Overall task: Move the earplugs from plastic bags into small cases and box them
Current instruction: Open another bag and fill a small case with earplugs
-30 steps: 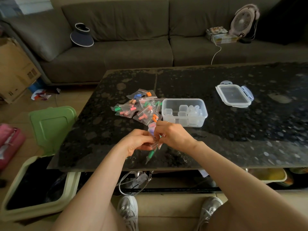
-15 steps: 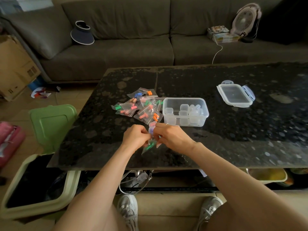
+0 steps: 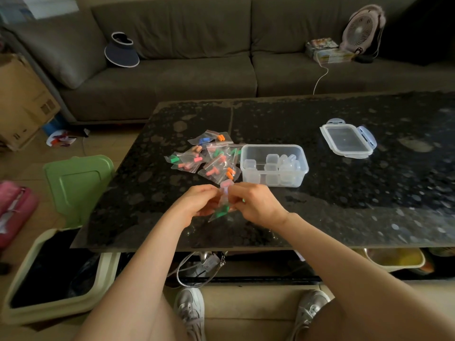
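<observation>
My left hand (image 3: pixel 200 201) and my right hand (image 3: pixel 253 203) meet over the near part of the black table, both pinching the top of a small clear plastic bag (image 3: pixel 222 208) with green earplugs hanging in it. Behind them lies a pile of small bags with earplugs (image 3: pixel 206 157) in orange, pink, green and blue. To the right of the pile stands a clear plastic box (image 3: pixel 273 164) with several small clear cases inside. Its lid (image 3: pixel 347 137) lies apart, farther right on the table.
The black speckled table (image 3: pixel 344 198) ends just below my hands. An open bin with a green lid (image 3: pixel 73 185) stands on the floor to the left. A sofa with a visor cap (image 3: pixel 121 51) and a small fan (image 3: pixel 364 28) runs behind.
My hands and the bag with green earplugs have shifted a little up and away from the table's near edge, closer to the pile; both hands stay closed on the bag's top.
</observation>
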`<action>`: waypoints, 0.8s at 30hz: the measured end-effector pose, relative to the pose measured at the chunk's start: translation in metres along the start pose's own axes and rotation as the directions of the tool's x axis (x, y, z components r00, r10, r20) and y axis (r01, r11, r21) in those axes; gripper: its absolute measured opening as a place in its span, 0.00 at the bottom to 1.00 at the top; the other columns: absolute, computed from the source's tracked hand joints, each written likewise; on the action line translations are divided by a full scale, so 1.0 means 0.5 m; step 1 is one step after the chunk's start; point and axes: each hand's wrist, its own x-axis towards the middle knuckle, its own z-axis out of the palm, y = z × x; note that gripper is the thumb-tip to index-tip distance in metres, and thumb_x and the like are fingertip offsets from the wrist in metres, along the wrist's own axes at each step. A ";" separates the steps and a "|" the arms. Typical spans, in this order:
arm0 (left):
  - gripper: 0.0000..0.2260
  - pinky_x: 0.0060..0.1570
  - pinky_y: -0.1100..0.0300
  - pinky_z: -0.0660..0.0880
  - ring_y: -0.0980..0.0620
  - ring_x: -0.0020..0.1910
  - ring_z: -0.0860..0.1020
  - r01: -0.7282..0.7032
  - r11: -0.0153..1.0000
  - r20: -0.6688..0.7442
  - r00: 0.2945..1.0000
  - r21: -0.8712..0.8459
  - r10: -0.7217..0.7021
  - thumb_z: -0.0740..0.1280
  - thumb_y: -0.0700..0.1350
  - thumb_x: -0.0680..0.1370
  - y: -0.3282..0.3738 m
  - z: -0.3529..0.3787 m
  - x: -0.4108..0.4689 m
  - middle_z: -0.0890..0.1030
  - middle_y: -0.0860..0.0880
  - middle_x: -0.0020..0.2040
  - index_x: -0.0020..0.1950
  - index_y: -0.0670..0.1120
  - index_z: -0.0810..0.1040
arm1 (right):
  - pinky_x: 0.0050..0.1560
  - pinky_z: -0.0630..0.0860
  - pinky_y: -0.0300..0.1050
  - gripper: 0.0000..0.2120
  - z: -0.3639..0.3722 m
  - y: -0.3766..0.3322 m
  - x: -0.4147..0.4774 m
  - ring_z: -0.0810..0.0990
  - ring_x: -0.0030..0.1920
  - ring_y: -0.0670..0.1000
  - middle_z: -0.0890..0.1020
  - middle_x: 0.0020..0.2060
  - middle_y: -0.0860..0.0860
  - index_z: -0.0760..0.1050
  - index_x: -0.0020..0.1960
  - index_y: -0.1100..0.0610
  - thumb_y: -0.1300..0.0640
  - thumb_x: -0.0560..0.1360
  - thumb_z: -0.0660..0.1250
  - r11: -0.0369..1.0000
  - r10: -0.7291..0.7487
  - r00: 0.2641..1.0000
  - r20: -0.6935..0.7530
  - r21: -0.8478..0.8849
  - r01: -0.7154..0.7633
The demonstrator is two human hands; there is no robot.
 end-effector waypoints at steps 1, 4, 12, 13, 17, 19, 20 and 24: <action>0.10 0.55 0.56 0.75 0.54 0.50 0.79 -0.040 0.999 0.049 0.998 -0.006 0.040 0.68 0.54 0.75 -0.005 -0.007 0.002 0.82 0.50 0.49 0.51 0.49 0.81 | 0.34 0.78 0.52 0.08 -0.004 0.004 0.001 0.76 0.33 0.51 0.80 0.34 0.50 0.74 0.39 0.58 0.68 0.66 0.70 0.995 0.084 0.996 -0.004 0.052 -0.084; 0.30 0.61 0.54 0.71 0.57 0.60 0.75 -0.114 0.993 0.186 0.976 0.015 0.110 0.73 0.66 0.62 -0.015 -0.018 0.006 0.79 0.53 0.59 0.59 0.53 0.77 | 0.44 0.80 0.46 0.06 -0.021 0.012 0.010 0.81 0.39 0.49 0.82 0.37 0.52 0.77 0.42 0.61 0.66 0.68 0.74 0.946 0.247 0.969 -0.015 0.221 -0.238; 0.22 0.62 0.49 0.73 0.54 0.54 0.80 -0.117 0.983 0.245 0.958 -0.141 0.149 0.73 0.52 0.65 -0.012 -0.009 0.007 0.83 0.51 0.52 0.57 0.47 0.78 | 0.46 0.75 0.29 0.03 -0.036 0.002 0.016 0.80 0.42 0.46 0.84 0.44 0.53 0.82 0.42 0.62 0.68 0.70 0.73 0.897 0.321 0.947 -0.003 0.321 -0.303; 0.20 0.61 0.50 0.73 0.57 0.52 0.80 -0.136 0.982 0.223 0.961 -0.133 0.163 0.72 0.52 0.65 -0.009 -0.007 0.005 0.83 0.53 0.49 0.56 0.49 0.78 | 0.46 0.75 0.32 0.03 -0.037 0.002 0.016 0.80 0.45 0.48 0.84 0.46 0.53 0.82 0.41 0.62 0.67 0.69 0.73 0.891 0.337 0.941 0.000 0.324 -0.319; 0.18 0.56 0.55 0.66 0.70 0.43 0.79 -0.189 0.980 0.155 0.968 -0.070 0.198 0.71 0.54 0.67 -0.006 -0.001 0.003 0.84 0.62 0.43 0.55 0.54 0.78 | 0.50 0.76 0.46 0.02 -0.043 0.012 0.017 0.76 0.51 0.51 0.83 0.51 0.53 0.82 0.38 0.62 0.67 0.68 0.74 0.874 0.352 0.936 0.025 0.349 -0.338; 0.13 0.61 0.53 0.63 0.71 0.44 0.78 -0.210 0.976 0.111 0.970 -0.063 0.216 0.71 0.52 0.69 -0.006 -0.001 0.005 0.84 0.62 0.43 0.53 0.55 0.79 | 0.50 0.74 0.46 0.02 -0.042 0.015 0.018 0.73 0.52 0.49 0.82 0.53 0.51 0.83 0.39 0.61 0.66 0.68 0.74 0.877 0.319 0.945 0.067 0.356 -0.322; 0.11 0.65 0.53 0.63 0.68 0.49 0.78 -0.221 0.973 0.087 0.970 -0.063 0.226 0.71 0.53 0.69 -0.007 -0.003 0.005 0.84 0.60 0.47 0.51 0.55 0.80 | 0.50 0.73 0.45 0.02 -0.040 0.016 0.018 0.72 0.52 0.49 0.82 0.54 0.50 0.83 0.39 0.60 0.66 0.69 0.73 0.879 0.306 0.949 0.080 0.359 -0.314; 0.12 0.64 0.56 0.67 0.55 0.62 0.73 -0.258 0.966 0.005 0.966 0.005 0.258 0.73 0.54 0.68 -0.009 -0.015 0.011 0.75 0.51 0.66 0.51 0.56 0.81 | 0.53 0.73 0.41 0.04 -0.043 0.010 0.021 0.76 0.54 0.48 0.81 0.56 0.50 0.82 0.43 0.60 0.67 0.72 0.70 0.788 0.336 0.929 0.157 0.493 -0.369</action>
